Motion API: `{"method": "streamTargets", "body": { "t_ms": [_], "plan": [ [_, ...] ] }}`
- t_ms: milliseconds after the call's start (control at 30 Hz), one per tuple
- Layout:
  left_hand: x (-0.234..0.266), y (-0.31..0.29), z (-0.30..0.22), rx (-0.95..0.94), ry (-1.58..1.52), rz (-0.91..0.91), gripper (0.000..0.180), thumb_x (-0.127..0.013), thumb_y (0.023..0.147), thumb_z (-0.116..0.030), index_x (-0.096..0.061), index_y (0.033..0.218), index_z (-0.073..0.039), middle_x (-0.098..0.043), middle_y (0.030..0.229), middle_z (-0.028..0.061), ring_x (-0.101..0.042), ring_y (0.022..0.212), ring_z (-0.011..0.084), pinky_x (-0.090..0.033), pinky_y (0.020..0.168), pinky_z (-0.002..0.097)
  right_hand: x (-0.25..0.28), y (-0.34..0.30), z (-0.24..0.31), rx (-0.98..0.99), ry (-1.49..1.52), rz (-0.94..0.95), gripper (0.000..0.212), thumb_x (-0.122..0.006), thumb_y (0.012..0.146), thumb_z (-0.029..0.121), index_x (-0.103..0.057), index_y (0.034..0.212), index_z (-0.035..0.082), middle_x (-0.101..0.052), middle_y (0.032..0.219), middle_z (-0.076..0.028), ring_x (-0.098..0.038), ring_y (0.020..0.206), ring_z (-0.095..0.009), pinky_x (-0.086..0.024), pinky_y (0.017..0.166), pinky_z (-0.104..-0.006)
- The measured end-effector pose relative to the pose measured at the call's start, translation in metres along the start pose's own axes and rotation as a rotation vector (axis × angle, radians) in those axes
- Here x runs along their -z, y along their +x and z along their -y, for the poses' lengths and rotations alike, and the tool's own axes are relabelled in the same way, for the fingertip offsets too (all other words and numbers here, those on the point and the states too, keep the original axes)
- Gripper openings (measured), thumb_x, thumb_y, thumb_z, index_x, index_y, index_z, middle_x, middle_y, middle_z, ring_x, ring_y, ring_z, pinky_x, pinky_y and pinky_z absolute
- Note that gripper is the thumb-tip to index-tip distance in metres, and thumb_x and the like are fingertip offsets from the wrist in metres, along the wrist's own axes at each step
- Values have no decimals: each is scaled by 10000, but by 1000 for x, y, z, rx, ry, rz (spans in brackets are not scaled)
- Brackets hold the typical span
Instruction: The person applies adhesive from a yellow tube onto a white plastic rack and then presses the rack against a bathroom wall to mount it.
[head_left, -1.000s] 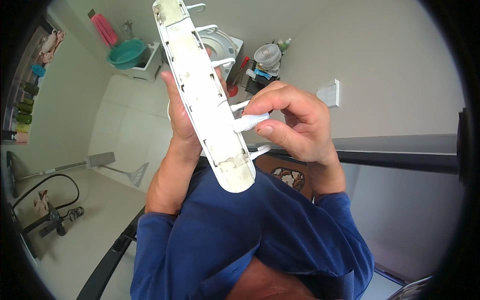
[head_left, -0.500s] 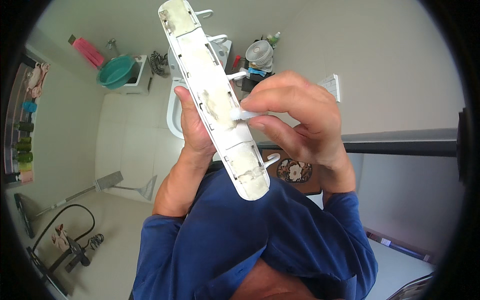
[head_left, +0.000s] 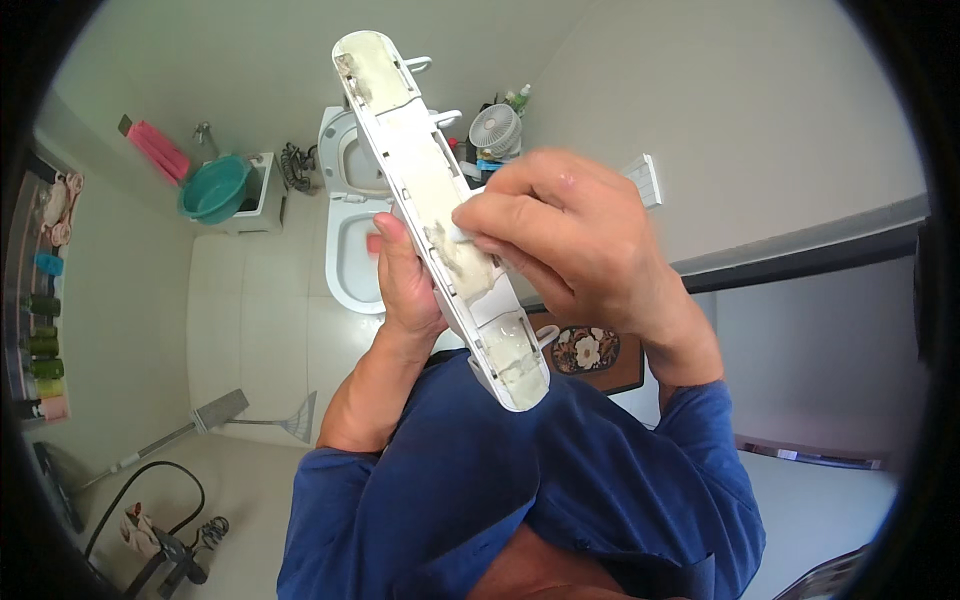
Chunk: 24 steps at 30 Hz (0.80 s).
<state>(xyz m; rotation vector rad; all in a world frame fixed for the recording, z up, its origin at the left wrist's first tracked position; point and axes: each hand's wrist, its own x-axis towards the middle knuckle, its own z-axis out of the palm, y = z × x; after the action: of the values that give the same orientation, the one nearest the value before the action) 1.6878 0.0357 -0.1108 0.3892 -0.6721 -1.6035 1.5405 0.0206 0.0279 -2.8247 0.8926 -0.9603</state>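
Note:
A long white hook rail (head_left: 425,170) is held up slantwise in front of me, its back side facing me. Cream-coloured adhesive patches with greyish, crusty spots cover that back, and several white hooks stick out along the right edge. My left hand (head_left: 405,285) grips the rail from underneath at its left edge, thumb showing beside it. Over the rail's middle, my right hand (head_left: 585,235) is closed in a pinch on a small white tube-like piece (head_left: 462,233), whose end is against the adhesive near a grey spot. My fingers hide most of that piece.
Beyond the rail are a white toilet (head_left: 350,265) with its lid up and a small white fan (head_left: 495,130). At left stand a green basin (head_left: 215,190), a flat mop (head_left: 218,410) and a black stand with a hose (head_left: 180,560). A flowered mat (head_left: 585,350) lies at right.
My right hand has moved along the rail toward its far end and turned, so its fingers now cover more of the white piece. The left hand keeps its grip; the rail is tilted slightly differently.

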Motion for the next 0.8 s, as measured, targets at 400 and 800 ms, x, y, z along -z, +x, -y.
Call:
{"method": "streamTargets", "body": {
  "t_ms": [400,800],
  "plan": [
    [-28,-12,16,-8,-1,78,795,-294,1017,-650,-298,1509,-26,-482,1431,140,-533,1284,242,-469,1058,392,7,11,-17,18,27,-167,157,-747,794,55,-713,946,69,-661,852,-79,-653,741,-261,-513,616,-360],
    [-78,-44,71,-117,90,-200,826,-253,1007,-680,-403,1436,10,-557,1323,182,-613,1169,243,-522,992,384,30,-93,-28,-25,300,-126,196,-750,811,108,-661,973,45,-612,841,-108,-634,754,-339,-515,652,-423]
  ]
}}
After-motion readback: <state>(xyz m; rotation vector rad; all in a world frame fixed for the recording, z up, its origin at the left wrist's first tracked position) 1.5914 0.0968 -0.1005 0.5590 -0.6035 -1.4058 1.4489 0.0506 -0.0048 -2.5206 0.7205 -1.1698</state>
